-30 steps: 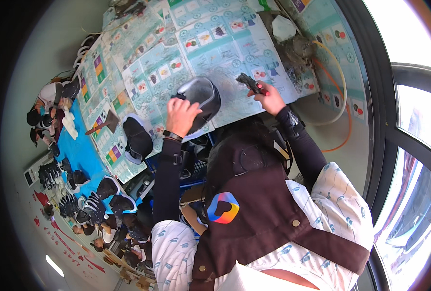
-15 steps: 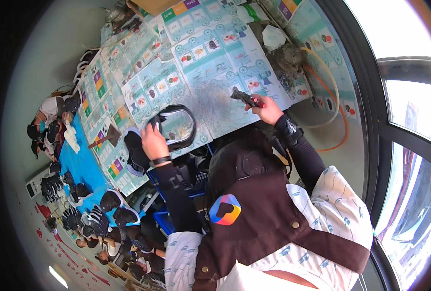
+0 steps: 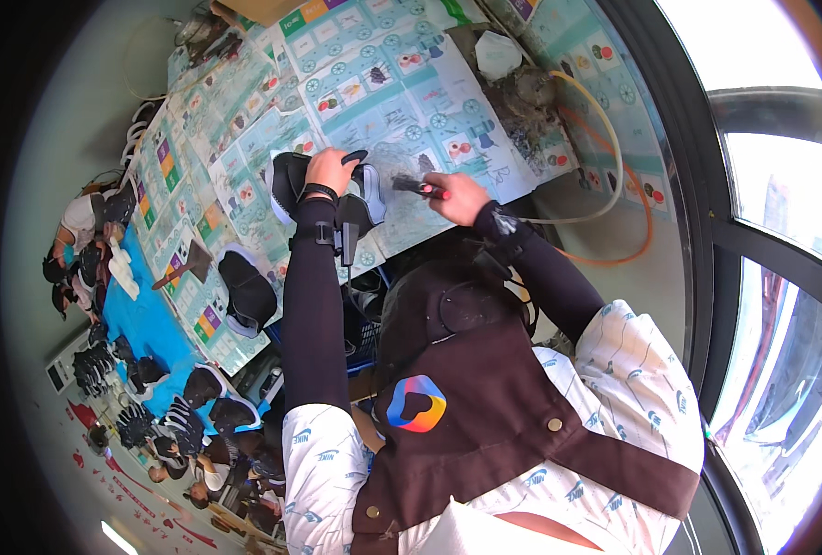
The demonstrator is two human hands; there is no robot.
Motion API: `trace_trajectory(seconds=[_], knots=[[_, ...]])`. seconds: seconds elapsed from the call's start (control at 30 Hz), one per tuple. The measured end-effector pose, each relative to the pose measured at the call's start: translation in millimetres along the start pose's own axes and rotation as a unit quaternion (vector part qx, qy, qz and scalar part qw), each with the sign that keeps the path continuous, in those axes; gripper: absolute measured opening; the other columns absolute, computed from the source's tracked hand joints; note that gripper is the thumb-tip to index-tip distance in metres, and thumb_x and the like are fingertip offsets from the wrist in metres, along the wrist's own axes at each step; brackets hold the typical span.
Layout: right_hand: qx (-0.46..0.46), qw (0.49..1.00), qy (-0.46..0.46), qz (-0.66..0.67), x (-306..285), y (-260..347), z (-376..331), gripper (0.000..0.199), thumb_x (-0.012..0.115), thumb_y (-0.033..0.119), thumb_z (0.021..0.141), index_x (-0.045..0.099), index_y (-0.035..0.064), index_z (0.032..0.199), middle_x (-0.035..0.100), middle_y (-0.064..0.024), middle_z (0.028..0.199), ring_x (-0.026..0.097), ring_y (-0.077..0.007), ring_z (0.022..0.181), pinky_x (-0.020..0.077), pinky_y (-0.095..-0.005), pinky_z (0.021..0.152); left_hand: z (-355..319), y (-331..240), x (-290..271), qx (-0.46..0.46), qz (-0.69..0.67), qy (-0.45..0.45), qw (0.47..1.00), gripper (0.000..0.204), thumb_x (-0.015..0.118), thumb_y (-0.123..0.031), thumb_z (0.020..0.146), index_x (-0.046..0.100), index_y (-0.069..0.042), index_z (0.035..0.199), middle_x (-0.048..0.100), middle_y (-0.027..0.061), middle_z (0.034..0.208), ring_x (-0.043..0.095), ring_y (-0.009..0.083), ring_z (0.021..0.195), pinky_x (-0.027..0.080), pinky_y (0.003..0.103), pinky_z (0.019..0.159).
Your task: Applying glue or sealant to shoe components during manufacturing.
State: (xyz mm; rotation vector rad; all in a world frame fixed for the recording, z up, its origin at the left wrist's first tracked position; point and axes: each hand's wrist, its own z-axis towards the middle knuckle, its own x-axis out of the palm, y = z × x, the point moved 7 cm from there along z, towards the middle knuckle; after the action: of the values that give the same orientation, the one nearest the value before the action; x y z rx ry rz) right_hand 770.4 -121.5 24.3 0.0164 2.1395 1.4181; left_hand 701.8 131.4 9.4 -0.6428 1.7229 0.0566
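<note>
Two hands work: left hand [image 3: 330, 170] grip clamps the shoe upper [image 3: 323, 190] from above, right hand [image 3: 458, 196] pinches a brush [image 3: 409, 185] beside it

Both hands clenched: left [image 3: 329, 171], right [image 3: 458, 196].

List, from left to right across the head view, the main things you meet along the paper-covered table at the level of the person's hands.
Black shoe part lying alone on the table → black shoe upper → left hand gripping it → brush → right hand holding the brush → orange hose.
</note>
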Motion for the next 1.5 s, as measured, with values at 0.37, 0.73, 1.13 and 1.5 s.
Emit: trace_trajectory(seconds=[0.37,0.73,1.13,1.5], knots=[[-0.031,0.999,-0.001,-0.035,32,16,18,0.021,0.055,0.021,0.082,0.067,0.0095,0.096,0.067,-0.023,0.079,0.065,-0.0463,0.079,0.0511,-0.0561,0.072,-1,2,4,-0.017,0.0,0.005,1.0,0.037,0.072,-0.037,0.088,0.075,-0.001,0.094,0.068,0.0242,0.094,0.065,0.0431,0.091,0.051,0.049,0.082],[-0.002,0.998,-0.028,-0.059,23,13,3,0.025,0.059,0.019,0.08,0.067,0.0081,0.1,0.067,-0.0236,0.079,0.066,-0.0457,0.078,0.0521,-0.0554,0.074,2,2,7,-0.034,-0.004,0.036,0.999,0.036,0.071,-0.037,0.089,0.076,-0.002,0.096,0.07,0.0231,0.097,0.066,0.0424,0.094,0.051,0.049,0.084],[0.008,0.998,-0.032,-0.06,23,14,4,0.026,0.059,0.02,0.08,0.067,0.0072,0.102,0.067,-0.0243,0.078,0.066,-0.0458,0.08,0.0528,-0.0548,0.073,-2,-4,0,-0.028,-0.013,0.027,0.999,0.036,0.072,-0.037,0.089,0.076,-0.002,0.097,0.069,0.0237,0.098,0.065,0.0422,0.095,0.052,0.049,0.085],[-0.001,0.99,0.1,0.1,43,13,4,0.032,0.064,0.022,0.084,0.067,0.0041,0.111,0.07,-0.0224,0.093,0.065,-0.0444,0.091,0.0517,-0.0482,0.081,-35,10,-30,-0.021,0.019,-0.034,0.999,0.021,0.072,-0.026,0.088,0.076,-0.006,0.092,0.068,0.0192,0.092,0.065,0.0406,0.09,0.051,0.05,0.08]])
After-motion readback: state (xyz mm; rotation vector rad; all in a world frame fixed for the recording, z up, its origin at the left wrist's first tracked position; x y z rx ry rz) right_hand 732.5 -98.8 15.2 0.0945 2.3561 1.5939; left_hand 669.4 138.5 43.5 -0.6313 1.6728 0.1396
